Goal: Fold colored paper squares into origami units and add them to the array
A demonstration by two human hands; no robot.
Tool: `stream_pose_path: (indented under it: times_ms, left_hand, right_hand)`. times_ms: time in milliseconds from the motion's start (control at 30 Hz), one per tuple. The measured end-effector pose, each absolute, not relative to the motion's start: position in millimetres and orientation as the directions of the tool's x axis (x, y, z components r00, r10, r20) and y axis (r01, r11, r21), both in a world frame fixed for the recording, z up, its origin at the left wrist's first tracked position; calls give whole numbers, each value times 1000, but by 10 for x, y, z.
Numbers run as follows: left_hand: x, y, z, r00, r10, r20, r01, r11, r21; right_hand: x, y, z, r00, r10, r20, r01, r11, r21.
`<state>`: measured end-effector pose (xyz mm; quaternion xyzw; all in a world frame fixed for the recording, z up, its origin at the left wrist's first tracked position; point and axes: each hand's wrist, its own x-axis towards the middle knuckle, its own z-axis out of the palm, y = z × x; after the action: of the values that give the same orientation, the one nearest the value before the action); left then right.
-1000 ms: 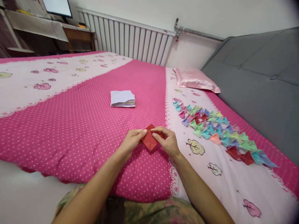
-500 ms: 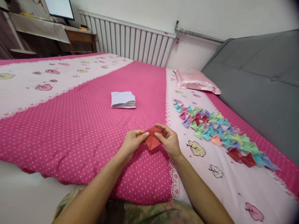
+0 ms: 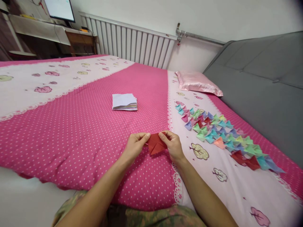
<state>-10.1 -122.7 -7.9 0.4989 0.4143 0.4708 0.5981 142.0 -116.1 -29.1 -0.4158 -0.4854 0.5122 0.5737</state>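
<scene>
A folded red paper [image 3: 156, 145] is held above the pink dotted bedspread, with crease lines across its face. My left hand [image 3: 137, 143] pinches its upper left corner between thumb and fingers. On the opposite side, my right hand [image 3: 173, 144] grips the upper right corner, its thumb lying on top. Parts of the fingers behind the paper are hidden. To the right, rows of folded paper pieces [image 3: 219, 142] in many colours lie on the white band of the bedspread. Farther off rests a stack of paper sheets [image 3: 124, 101], white on top.
A shiny pink pillow [image 3: 197, 83] lies at the far right, beside the grey padded headboard [image 3: 265, 63]. Behind the bed [image 3: 71, 126] a white radiator [image 3: 132, 41] runs along the wall. A desk with a monitor [image 3: 60, 10] stands at the far left.
Both hands have lowered slightly. The red paper has turned from a diamond pointing down to a squarer position with its edge across the top, still held at both sides.
</scene>
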Motion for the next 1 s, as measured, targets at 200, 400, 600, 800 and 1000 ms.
stream_pose_path:
  times_ms: [200, 400, 600, 800, 1000]
  left_hand:
    - [-107, -1248, -45, 161, 985, -62, -216, 96, 972]
    - [-59, -1301, -74, 241, 949, -206, -286, 272, 919]
    - [-27, -1302, -151, 201, 959, -198, -329, 257, 909]
    - [-70, -1288, -113, 166, 952, -259, -382, 304, 873]
    - [-76, -1286, -80, 166, 944, -285, -419, 329, 846]
  right_hand:
    - [1419, -1176, -288, -51, 996, 73, -228, 60, -972]
    - [1395, -1207, -249, -72, 997, 37, -281, 16, -960]
    - [1356, -1226, -266, -127, 989, 71, -213, 42, -976]
    - [1334, -1224, -291, -180, 983, 37, -259, -11, -966]
    - [1373, -1198, -288, -145, 989, -24, -302, -67, -951]
